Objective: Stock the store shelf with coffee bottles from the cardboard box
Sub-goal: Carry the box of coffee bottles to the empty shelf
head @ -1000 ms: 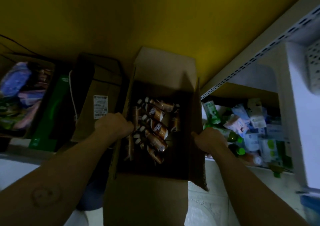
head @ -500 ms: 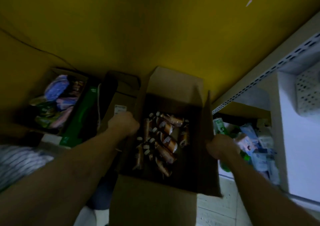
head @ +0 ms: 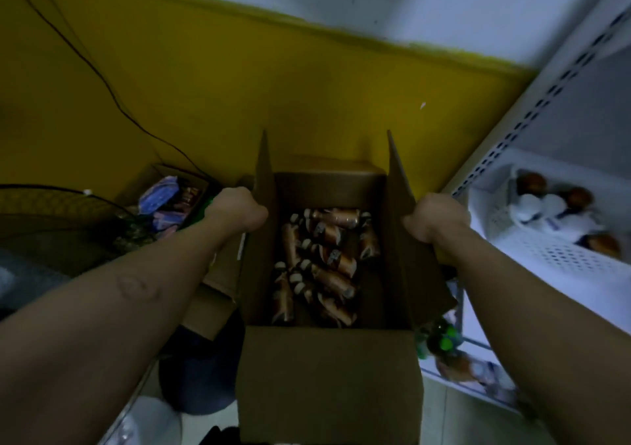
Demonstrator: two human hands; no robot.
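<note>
Gripping the open cardboard box (head: 327, 376) by its two raised side flaps: left hand (head: 239, 210) curled over the left one, right hand (head: 435, 219) curled over the right (fingertips hidden behind the card). Inside, jumbled on the bottom, brown coffee bottles (head: 327, 256) with pale caps. Just right of the box, the white store shelf (head: 532, 110), holding blurred goods.

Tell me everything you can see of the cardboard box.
The brown cardboard box is plain card, open at the top, with both side flaps standing up and the near flap folded out toward the camera. The left hand and right hand grip its sides. Brown coffee bottles with pale caps lie jumbled inside.
</note>
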